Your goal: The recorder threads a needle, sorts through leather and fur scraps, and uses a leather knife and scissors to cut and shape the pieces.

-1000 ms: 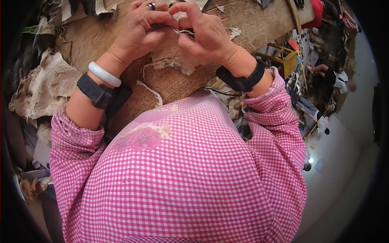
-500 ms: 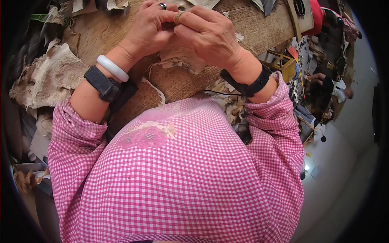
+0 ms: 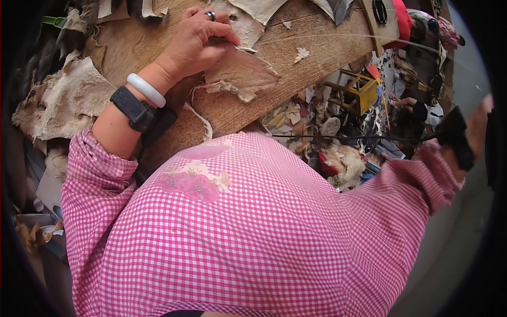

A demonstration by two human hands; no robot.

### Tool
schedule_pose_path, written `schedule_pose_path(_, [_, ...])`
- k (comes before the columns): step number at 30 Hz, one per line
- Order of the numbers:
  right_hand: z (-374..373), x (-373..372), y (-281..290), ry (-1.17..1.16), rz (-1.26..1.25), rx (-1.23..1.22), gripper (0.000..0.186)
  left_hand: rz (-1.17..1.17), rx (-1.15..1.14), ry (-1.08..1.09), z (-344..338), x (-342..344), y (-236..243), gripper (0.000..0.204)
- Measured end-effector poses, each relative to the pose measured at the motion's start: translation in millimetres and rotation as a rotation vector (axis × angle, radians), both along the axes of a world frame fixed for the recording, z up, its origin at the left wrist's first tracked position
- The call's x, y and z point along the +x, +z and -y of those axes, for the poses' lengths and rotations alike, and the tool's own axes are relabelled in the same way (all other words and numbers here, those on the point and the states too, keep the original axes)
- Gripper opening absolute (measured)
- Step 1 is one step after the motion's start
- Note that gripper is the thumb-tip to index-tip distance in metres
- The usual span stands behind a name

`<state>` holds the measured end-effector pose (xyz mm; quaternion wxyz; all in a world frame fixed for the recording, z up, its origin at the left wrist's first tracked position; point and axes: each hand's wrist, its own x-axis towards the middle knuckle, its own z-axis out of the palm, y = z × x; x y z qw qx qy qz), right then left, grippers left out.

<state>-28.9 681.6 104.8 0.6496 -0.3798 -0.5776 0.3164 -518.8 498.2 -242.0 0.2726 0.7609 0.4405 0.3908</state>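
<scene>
My left hand point(image 3: 203, 39) pinches the edge of a pale, ragged-edged piece of hide point(image 3: 243, 74) on the wooden board. A thin white thread point(image 3: 338, 35) runs right from near those fingertips, over the board and toward the right side. My right hand point(image 3: 481, 119) is stretched far out to the right at the picture's rim. Its fingers are smeared, so what it holds does not show. Another pale hide point(image 3: 251, 18) lies just beyond the left fingertips.
A large rough hide point(image 3: 63, 100) lies left of the board point(image 3: 311, 68). Black-handled scissors point(image 3: 379, 10) and a wooden strip point(image 3: 372, 26) sit at its far right. Beyond its right edge are a yellow stool point(image 3: 362, 95), heaped scraps point(image 3: 343, 164) and another person point(image 3: 409, 103).
My right hand has left the left hand and swung far out to the right. The thread now stretches across the board. My left hand stays at the hide, which is now more exposed.
</scene>
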Motion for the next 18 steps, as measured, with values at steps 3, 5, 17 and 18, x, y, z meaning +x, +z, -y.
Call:
schedule_pose_path(3, [6.1, 97.3, 81.9, -0.827, 0.732, 0.387, 0.017, -0.002, -0.034, 0.015, 0.5, -0.9, -1.9, 0.013])
schedule_pose_path(5, [18.7, 144.8, 114.6, -1.167, 0.990, 0.475, 0.018, 0.008, -0.042, 0.009, 0.9, -1.5, -2.6, 0.013])
schedule_pose_path(17, [85.2, -107.2, -220.2, 0.176, 0.997, -0.405, 0.023, -0.009, -0.101, -0.063, 1.1, -1.5, 7.7, 0.014])
schedule_pose_path(18, [101.8, -156.5, -250.8, 0.447, 0.988, -0.365, 0.024, -0.014, -0.105, -0.071, 1.5, -1.5, 9.7, 0.014])
